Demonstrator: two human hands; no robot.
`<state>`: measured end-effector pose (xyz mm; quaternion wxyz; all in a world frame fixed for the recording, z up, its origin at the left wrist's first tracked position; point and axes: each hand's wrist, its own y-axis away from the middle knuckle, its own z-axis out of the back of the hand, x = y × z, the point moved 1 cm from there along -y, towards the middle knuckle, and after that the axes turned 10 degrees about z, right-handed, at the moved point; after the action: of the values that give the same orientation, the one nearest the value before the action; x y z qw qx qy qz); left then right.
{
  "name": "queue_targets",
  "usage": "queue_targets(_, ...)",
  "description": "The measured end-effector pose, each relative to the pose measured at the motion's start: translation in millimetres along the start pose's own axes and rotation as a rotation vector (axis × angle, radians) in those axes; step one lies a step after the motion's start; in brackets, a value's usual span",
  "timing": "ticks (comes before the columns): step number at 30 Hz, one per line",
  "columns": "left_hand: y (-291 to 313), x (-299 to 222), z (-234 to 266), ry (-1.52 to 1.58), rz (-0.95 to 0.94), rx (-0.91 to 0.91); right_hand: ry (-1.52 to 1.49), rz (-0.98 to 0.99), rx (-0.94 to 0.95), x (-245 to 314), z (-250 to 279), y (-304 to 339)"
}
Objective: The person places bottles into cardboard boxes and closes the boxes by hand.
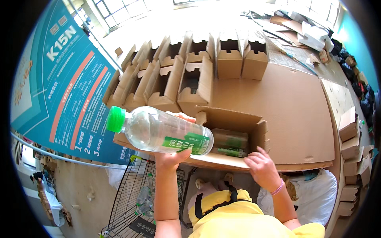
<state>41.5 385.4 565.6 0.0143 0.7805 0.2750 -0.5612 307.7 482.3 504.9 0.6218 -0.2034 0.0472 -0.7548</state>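
- Nearest, at 6 o'clock: yellow garment of the person (pixel 238 218), both forearms rising from the lower edge.
- At 7 o'clock, below the table edge: a black wire cart (pixel 131 198) with clear bottles lying in it; a white bag (pixel 321 194) sat at 4 o'clock.
- Left hand (pixel 172 156) was closed around a clear plastic bottle (pixel 158 131), fingers wrapped underneath and a fingertip showing over its far side. Firm hold, hand cupped under the labelled end.
- The bottle lay tilted nearly flat, green cap (pixel 116 119) pointing to 9 o'clock, green-labelled end toward 3 o'clock, right at the mouth of the open cardboard box (pixel 238 119).
- Right hand (pixel 262 166) was open, fingers spread, resting on the near flap of that box at 5 o'clock from it; it held nothing. A pink band circled the wrist.
- Inside the box: another bottle (pixel 230 144) already lay on its side, green label visible.
- The box sat on the near edge of a cardboard-covered table (pixel 293 103).
- Farther, at 11 to 12 o'clock: rows of folded empty cartons (pixel 190 67) stood close together.
- At 9 o'clock: a large teal and orange printed banner (pixel 67 87).
- Farthest, at 1 o'clock: a heap of flattened cardboard (pixel 297 23); small stacked boxes (pixel 351 146) lined the 3 o'clock rim.
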Motion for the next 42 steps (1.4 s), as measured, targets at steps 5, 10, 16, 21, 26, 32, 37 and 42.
queue_targets(5, 0.0, 23.1, -16.8, 0.009, -0.004, -0.124, -0.060, 0.089, -0.070, -10.4, 0.2, 8.9)
queue_targets(10, 26.3, 10.1, 17.1, -0.015, -0.111, -0.305, -0.295, -0.008, -0.477, -22.9, 32.4, 35.2)
queue_targets(16, 83.0, 42.6, 65.4, -0.131, 0.357, -0.491, -0.530, -0.436, -0.234, -72.8, -13.9, 68.6)
queue_targets(21, 130.7, 147.2, 93.0, 0.075, 0.601, -0.409, -0.735, -0.392, -0.103, -86.1, -65.6, 50.5)
queue_targets(26, 108.5, 175.3, 106.6, 0.106, 0.729, -0.101, -0.902, -0.645, -0.111, -91.9, -79.4, 56.7)
queue_targets(32, 90.8, 166.0, 114.6, -0.115, 0.861, 0.301, -0.586, -0.696, -0.353, -137.3, -98.0, 73.8)
queue_targets(37, 89.2, 174.0, 114.6, -0.263, 0.803, 0.157, -0.474, -0.995, -0.679, -127.6, -128.3, 56.9)
queue_targets(42, 66.5, 150.1, 165.1, -0.192, 0.588, -0.225, -0.525, -0.941, -0.786, -107.0, -204.9, 77.9)
